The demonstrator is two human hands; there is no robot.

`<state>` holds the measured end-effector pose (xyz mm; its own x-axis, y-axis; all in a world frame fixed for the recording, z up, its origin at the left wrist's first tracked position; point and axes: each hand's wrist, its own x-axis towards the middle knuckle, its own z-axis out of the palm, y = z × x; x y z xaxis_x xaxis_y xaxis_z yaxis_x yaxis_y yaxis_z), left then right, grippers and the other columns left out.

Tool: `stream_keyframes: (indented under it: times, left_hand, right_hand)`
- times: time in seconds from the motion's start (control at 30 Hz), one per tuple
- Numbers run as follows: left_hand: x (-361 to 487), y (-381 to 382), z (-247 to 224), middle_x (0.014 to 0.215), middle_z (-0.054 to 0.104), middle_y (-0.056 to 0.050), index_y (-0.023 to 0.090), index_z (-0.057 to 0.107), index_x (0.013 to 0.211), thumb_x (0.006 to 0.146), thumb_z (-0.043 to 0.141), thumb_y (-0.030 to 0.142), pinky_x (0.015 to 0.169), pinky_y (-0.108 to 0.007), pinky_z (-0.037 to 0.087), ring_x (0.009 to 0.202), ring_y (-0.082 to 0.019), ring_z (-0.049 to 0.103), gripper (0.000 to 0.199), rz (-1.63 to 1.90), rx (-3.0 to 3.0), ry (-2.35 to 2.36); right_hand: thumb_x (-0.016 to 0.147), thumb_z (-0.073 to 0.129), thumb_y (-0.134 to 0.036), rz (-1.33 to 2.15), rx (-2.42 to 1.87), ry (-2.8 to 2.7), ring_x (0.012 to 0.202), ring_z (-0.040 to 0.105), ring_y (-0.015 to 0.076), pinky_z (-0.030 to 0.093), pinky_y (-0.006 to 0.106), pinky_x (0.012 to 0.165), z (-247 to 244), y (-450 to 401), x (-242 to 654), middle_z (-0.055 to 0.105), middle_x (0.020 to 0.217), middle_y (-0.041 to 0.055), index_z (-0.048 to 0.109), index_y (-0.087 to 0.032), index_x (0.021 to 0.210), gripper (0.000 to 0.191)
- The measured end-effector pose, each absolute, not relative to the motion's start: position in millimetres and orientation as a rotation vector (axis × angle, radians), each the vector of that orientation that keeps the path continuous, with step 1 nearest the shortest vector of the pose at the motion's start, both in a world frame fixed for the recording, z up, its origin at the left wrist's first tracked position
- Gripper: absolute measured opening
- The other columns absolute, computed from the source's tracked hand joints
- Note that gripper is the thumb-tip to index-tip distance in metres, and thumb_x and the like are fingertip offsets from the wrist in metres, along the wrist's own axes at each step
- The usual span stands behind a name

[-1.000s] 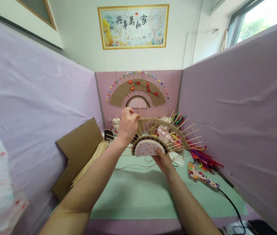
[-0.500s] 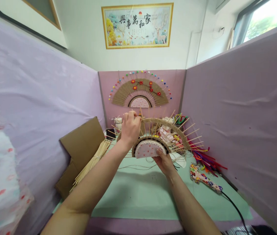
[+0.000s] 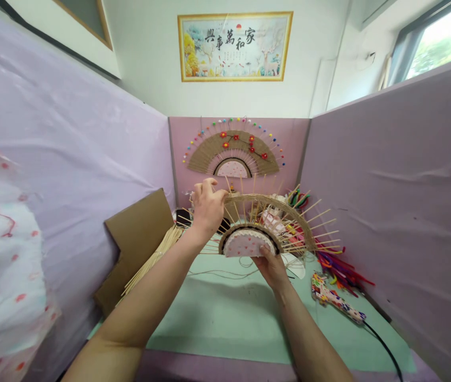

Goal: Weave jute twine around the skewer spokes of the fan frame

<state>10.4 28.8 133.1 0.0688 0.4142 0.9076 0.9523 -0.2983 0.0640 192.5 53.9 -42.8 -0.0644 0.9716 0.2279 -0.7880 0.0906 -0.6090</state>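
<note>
A half-round fan frame (image 3: 250,245) stands tilted up over the table, with thin wooden sticks radiating from a dotted pink-and-white half-disc edged in brown and black. My right hand (image 3: 270,267) grips that half-disc at its lower right, thumb on the front and the other fingers hidden behind. Across the sticks runs an arched band of brown twine (image 3: 267,198). At the band's upper left, my left hand (image 3: 208,209) is closed with bent fingers on the twine, thumb against the band; the strand inside the fingers is hidden. Loose twine (image 3: 225,274) trails on the table below.
A finished fan (image 3: 233,151) with red flowers hangs on the pink back panel. To the left lie a folded cardboard piece (image 3: 140,225) and a bundle of sticks (image 3: 156,254). Pipe cleaners (image 3: 339,270) and a patterned, corded glue gun (image 3: 339,301) lie on the right of the green table (image 3: 209,318).
My left hand's fingers have loosened and spread slightly at the band's left part. The right hand keeps its hold on the half-disc. The whole view has shifted a little.
</note>
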Motion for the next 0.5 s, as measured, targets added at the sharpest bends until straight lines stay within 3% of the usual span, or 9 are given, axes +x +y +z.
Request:
stream_keyframes:
  times: [0.5]
  left_hand:
    - [1,30,117,0.119,0.058,-0.008,0.022,0.069,0.088,0.091,0.051,0.025,0.089,-0.041,0.035,0.105,-0.026,0.043,0.018,-1.13,-1.714,-1.176]
  right_hand:
    - [0.065,0.082,-0.024,1.497,-0.31,-0.709,0.104,0.065,0.0203,0.051,0.046,0.096,-42,52,190,0.071,0.108,-0.0008,0.063,-0.03,0.109,0.049]
